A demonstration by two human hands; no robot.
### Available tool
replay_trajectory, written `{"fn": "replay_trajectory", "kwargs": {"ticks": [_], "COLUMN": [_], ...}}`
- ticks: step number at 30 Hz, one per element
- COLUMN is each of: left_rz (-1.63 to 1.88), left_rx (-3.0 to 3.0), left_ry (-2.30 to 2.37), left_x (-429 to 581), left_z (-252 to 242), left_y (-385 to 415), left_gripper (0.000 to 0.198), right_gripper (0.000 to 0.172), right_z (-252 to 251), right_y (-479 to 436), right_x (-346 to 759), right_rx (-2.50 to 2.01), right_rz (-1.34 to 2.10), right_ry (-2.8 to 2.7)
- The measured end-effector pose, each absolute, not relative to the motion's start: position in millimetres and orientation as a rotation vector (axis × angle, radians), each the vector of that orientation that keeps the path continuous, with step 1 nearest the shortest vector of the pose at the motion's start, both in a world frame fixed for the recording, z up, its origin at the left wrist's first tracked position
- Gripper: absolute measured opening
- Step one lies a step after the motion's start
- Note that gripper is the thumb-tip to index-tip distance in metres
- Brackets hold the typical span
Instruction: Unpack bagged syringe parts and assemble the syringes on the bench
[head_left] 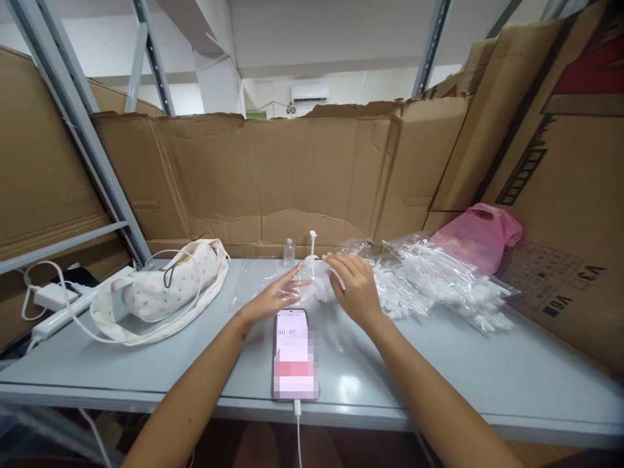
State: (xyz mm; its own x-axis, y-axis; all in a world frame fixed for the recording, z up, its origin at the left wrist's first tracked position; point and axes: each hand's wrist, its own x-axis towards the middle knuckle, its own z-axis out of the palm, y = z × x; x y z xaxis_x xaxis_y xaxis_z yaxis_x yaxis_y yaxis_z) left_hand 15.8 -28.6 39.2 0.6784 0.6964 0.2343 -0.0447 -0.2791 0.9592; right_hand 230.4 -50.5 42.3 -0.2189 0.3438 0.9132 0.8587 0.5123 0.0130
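Note:
My left hand lies low over the grey table, fingers stretched out toward a clear plastic bag holding small white parts. My right hand hovers over the same bag, fingers spread and slightly curled, touching its top. A smartphone with a lit screen lies flat just in front of both hands, a white cable plugged into its near end. Behind the hands stand a white pump dispenser and a small clear bottle.
A floral fabric pouch lies at the left beside a white power strip and charger. Clear bags of white parts are piled at the right, with a pink plastic bag behind. Cardboard walls surround the table.

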Motion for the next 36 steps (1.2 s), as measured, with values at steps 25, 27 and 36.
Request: {"fn": "replay_trajectory", "kwargs": {"ticks": [25,27,36], "left_rz": [0.987,1.014,0.949], "left_rx": [1.307,1.416,1.676], "left_ry": [0.738,0.853,0.905], "left_x": [6.4,3.0,-3.0], "left_z": [37.5,34.3,33.2], "left_y": [-8.3,-4.4,-0.4], "left_gripper": [0.036,0.036,0.052], "right_gripper": [0.020,0.019,0.027], "right_z": [33.3,32.8,36.2], "right_y": [-29.7,-27.6,-27.1], "right_x": [232.5,236.4,242.7], "right_rx": [-0.584,-0.572,-0.552], "right_rz": [1.415,1.400,1.353], "right_ry": [-0.906,-0.858,-0.780]}}
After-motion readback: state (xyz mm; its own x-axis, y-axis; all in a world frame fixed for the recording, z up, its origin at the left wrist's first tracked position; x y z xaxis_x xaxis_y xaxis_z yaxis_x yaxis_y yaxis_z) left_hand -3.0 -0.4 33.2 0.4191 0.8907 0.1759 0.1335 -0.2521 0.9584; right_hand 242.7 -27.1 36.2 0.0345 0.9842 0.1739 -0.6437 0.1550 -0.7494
